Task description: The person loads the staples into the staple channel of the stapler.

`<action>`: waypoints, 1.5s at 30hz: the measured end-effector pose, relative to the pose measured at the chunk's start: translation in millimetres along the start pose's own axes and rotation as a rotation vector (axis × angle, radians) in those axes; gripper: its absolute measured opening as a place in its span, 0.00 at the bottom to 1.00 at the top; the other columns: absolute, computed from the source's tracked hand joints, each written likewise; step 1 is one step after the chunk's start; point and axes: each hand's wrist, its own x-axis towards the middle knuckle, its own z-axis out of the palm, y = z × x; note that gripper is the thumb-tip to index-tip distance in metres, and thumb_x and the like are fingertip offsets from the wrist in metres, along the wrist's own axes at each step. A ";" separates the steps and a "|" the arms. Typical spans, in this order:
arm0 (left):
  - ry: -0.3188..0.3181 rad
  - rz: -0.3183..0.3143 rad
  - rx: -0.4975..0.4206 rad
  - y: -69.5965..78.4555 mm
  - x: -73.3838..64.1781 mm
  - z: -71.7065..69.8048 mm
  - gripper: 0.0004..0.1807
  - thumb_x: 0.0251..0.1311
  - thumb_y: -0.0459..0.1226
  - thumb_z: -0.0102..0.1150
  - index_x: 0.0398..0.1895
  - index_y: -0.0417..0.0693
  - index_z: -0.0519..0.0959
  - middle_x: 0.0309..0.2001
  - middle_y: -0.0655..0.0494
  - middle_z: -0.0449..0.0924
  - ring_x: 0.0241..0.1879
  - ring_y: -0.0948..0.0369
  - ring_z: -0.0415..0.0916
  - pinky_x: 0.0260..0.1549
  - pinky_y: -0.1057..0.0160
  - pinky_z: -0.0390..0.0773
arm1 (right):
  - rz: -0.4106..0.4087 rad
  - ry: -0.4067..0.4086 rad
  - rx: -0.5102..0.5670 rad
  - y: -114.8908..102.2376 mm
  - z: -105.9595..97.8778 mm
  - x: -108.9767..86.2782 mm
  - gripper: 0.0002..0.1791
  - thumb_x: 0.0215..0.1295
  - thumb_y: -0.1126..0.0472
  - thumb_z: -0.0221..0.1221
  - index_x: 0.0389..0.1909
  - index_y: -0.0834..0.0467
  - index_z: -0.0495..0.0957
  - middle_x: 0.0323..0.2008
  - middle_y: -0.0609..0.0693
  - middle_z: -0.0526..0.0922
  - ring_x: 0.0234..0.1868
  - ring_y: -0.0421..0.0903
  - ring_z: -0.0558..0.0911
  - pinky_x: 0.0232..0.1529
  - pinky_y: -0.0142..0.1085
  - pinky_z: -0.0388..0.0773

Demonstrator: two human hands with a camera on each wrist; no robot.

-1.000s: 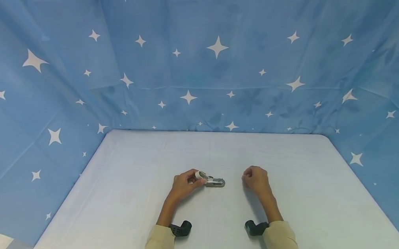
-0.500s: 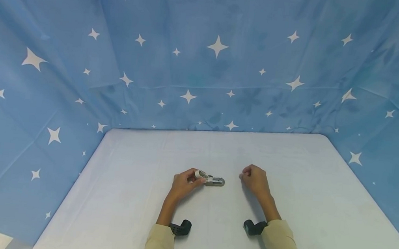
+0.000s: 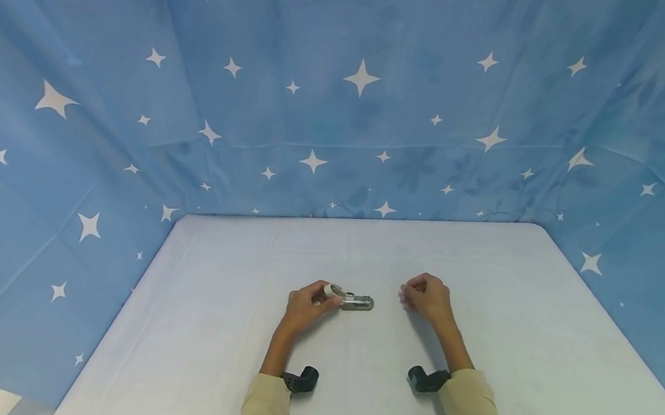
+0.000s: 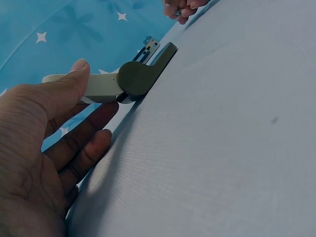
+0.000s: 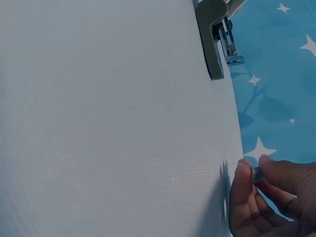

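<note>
A small stapler (image 3: 358, 303) with a green base and a cream handle lies on the white table, its handle folded back and its metal magazine exposed. My left hand (image 3: 303, 308) grips the cream handle (image 4: 101, 88) between thumb and fingers. In the right wrist view the magazine (image 5: 228, 44) points towards my right hand (image 3: 430, 300), which stays apart from the stapler, to its right. Between thumb and index finger, that hand pinches a small grey metal piece (image 5: 257, 175) that looks like a short strip of staples, mostly covered by the fingertips.
The white tabletop (image 3: 232, 271) reaches back to a blue curtain (image 3: 412, 109) with white stars, which also hangs along both sides. A black wrist camera (image 3: 301, 380) is strapped to the left wrist, and another black camera (image 3: 427, 379) to the right.
My right hand has shifted slightly and its fingers have changed their pose around the small metal piece. The left hand and the stapler have kept their place.
</note>
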 end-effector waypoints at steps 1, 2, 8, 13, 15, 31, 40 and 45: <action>0.001 -0.001 -0.001 -0.1 0.0 0.0 0.13 0.51 0.52 0.61 0.36 0.58 0.79 0.23 0.67 0.76 0.24 0.67 0.67 0.25 0.69 0.64 | -0.003 -0.007 0.003 0.1 -0.4 -0.2 0.08 0.60 0.62 0.57 0.35 0.65 0.75 0.28 0.56 0.80 0.25 0.44 0.82 0.23 0.31 0.77; 0.002 -0.004 0.001 0.0 -0.1 -0.1 0.13 0.51 0.52 0.61 0.36 0.59 0.79 0.23 0.67 0.76 0.24 0.67 0.66 0.25 0.69 0.64 | -0.005 -0.017 0.007 -0.2 -0.7 -0.6 0.09 0.61 0.61 0.56 0.36 0.65 0.75 0.28 0.56 0.80 0.25 0.44 0.81 0.23 0.32 0.77; 0.001 -0.023 -0.001 0.5 -0.1 0.1 0.14 0.50 0.54 0.61 0.36 0.59 0.79 0.22 0.67 0.75 0.25 0.67 0.66 0.25 0.69 0.63 | 0.046 -0.070 0.111 -0.8 1.0 -3.3 0.15 0.63 0.57 0.54 0.39 0.65 0.77 0.28 0.54 0.81 0.25 0.42 0.81 0.27 0.33 0.77; -0.003 -0.023 -0.002 0.0 0.0 1.3 0.14 0.50 0.54 0.60 0.35 0.59 0.79 0.22 0.68 0.74 0.24 0.67 0.65 0.26 0.68 0.63 | 0.117 -0.102 0.301 -1.8 5.3 -6.3 0.16 0.60 0.59 0.58 0.42 0.69 0.75 0.31 0.56 0.81 0.29 0.42 0.82 0.32 0.33 0.78; 0.001 -0.024 -0.001 -0.1 0.2 1.8 0.14 0.50 0.55 0.60 0.35 0.60 0.79 0.21 0.68 0.73 0.24 0.67 0.65 0.26 0.68 0.62 | 0.121 -0.106 0.321 -3.8 7.9 -8.1 0.17 0.58 0.58 0.60 0.42 0.67 0.76 0.32 0.55 0.82 0.30 0.42 0.82 0.33 0.33 0.78; 0.004 -0.027 0.007 -0.8 0.0 2.6 0.14 0.51 0.55 0.59 0.36 0.60 0.78 0.23 0.68 0.75 0.25 0.67 0.67 0.29 0.66 0.65 | -0.367 -0.120 -0.163 -19.5 41.1 -8.1 0.04 0.52 0.60 0.64 0.29 0.52 0.79 0.30 0.46 0.77 0.31 0.42 0.76 0.28 0.32 0.73; 0.011 -0.016 0.015 -0.4 -0.7 2.4 0.14 0.51 0.55 0.58 0.36 0.60 0.78 0.22 0.68 0.75 0.24 0.67 0.66 0.28 0.67 0.64 | -0.426 -0.127 -0.212 -25.9 46.2 -9.8 0.04 0.52 0.60 0.64 0.29 0.52 0.80 0.30 0.44 0.77 0.31 0.40 0.74 0.33 0.35 0.71; 0.012 -0.007 0.008 -1.0 -0.4 2.7 0.13 0.51 0.55 0.59 0.35 0.60 0.78 0.22 0.68 0.75 0.24 0.67 0.66 0.28 0.67 0.65 | -0.452 -0.142 -0.256 -29.6 49.5 -9.6 0.05 0.51 0.57 0.65 0.29 0.51 0.80 0.31 0.43 0.76 0.27 0.38 0.71 0.28 0.32 0.69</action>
